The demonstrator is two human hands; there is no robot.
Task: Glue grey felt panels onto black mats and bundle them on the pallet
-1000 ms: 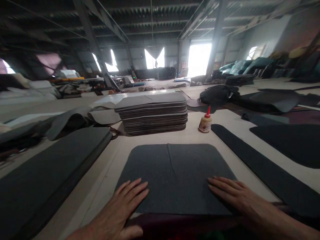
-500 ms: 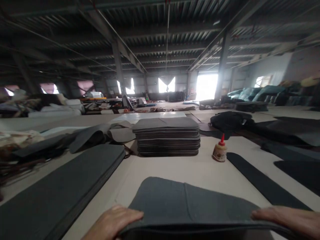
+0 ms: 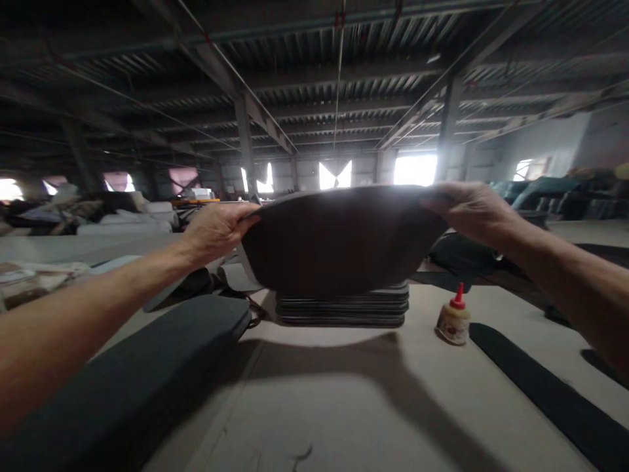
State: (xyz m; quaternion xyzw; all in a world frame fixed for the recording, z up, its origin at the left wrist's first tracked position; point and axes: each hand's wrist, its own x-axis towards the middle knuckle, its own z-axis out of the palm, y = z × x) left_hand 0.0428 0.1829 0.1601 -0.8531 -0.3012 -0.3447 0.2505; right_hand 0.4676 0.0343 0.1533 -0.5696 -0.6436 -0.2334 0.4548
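A dark grey sheet with rounded corners (image 3: 344, 242) hangs in the air between my hands, tilted with its underside toward me. My left hand (image 3: 219, 226) pinches its left edge, and my right hand (image 3: 464, 206) grips its upper right edge. Behind and below it stands a neat stack of similar dark sheets (image 3: 341, 309), its upper part hidden by the held sheet. I cannot tell whether the held sheet touches the stack.
Right of the stack stands a glue bottle with a red nozzle (image 3: 455, 320). A long dark strip (image 3: 535, 387) lies beyond it on the pale table (image 3: 314, 406). A thick pile of long dark pieces (image 3: 162, 354) lies at left. Dark fabric (image 3: 462, 254) is heaped at the back right.
Both hands have lifted the sheet off the near part of the table and carried it forward to the stack. My arms are now stretched out.
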